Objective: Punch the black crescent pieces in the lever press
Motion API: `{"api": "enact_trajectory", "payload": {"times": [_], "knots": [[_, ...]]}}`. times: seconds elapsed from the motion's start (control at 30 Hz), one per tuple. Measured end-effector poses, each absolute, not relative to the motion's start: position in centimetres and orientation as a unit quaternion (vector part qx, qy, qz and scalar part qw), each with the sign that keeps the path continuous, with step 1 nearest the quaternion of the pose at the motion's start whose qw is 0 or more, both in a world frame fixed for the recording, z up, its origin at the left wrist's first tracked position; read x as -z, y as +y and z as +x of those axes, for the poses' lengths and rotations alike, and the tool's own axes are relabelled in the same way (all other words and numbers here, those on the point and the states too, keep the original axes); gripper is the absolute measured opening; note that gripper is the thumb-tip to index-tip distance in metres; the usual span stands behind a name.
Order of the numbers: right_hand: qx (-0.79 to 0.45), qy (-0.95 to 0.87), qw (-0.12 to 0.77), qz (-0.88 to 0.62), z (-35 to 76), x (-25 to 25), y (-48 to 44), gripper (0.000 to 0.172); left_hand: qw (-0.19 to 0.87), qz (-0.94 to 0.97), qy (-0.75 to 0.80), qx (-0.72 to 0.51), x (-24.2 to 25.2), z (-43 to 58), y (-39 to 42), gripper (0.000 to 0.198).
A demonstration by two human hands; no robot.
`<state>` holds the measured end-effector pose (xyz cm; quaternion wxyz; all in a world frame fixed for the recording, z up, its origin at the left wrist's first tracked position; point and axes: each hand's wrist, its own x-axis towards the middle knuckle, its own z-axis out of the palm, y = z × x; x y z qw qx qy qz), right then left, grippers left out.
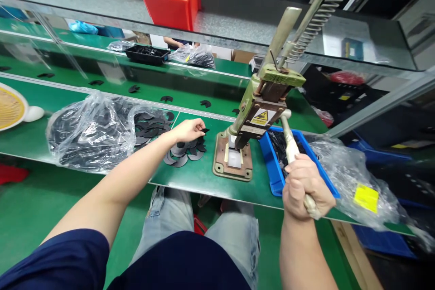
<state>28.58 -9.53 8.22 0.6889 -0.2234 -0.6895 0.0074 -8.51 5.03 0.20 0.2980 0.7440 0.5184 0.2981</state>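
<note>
My left hand (190,130) pinches a small dark curved piece (205,130) between thumb and fingers. Just below it lies a pile of flat black curved pieces (178,161) on the green bench. Wrapped in a fist, my right hand (306,186) grips the wrapped lever handle (291,141) of a green hand press (245,108). Between my hands stands the press, its base (220,163) on the bench. A pale block (234,159) sits on that base under the ram. The inside of my right palm is hidden.
A clear plastic bag (95,131) of black pieces spills open at left. Right of the press are a blue bin (274,185) of black parts and another plastic bag (350,172). Behind, a green conveyor (149,95) carries spaced black pieces. A red bin (170,2) stands on the overhead shelf.
</note>
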Motion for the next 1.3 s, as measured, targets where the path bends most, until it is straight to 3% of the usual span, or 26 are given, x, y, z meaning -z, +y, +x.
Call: {"api": "enact_trajectory", "payload": {"times": [0.2, 0.4, 0.7, 1.3], "knots": [[-0.011, -0.697, 0.678, -0.233, 28.9, -8.1, -9.7, 0.03, 0.278, 0.769, 0.515, -0.256, 1.6, -2.6, 3.0, 0.014], [-0.01, -0.696, 0.679, -0.233, 29.1, -7.9, -9.7, 0.03, 0.249, 0.763, 0.546, -0.24, 1.7, -1.8, 2.0, 0.019], [-0.008, -0.693, 0.687, -0.217, 28.8, -7.9, -9.5, 0.031, 0.484, 0.639, 0.517, -0.301, 0.6, 2.3, 1.9, 0.036], [-0.009, -0.692, 0.688, -0.221, 28.8, -8.0, -9.6, 0.029, 0.572, 0.602, 0.511, -0.222, 1.0, 5.5, 2.5, 0.035]]}}
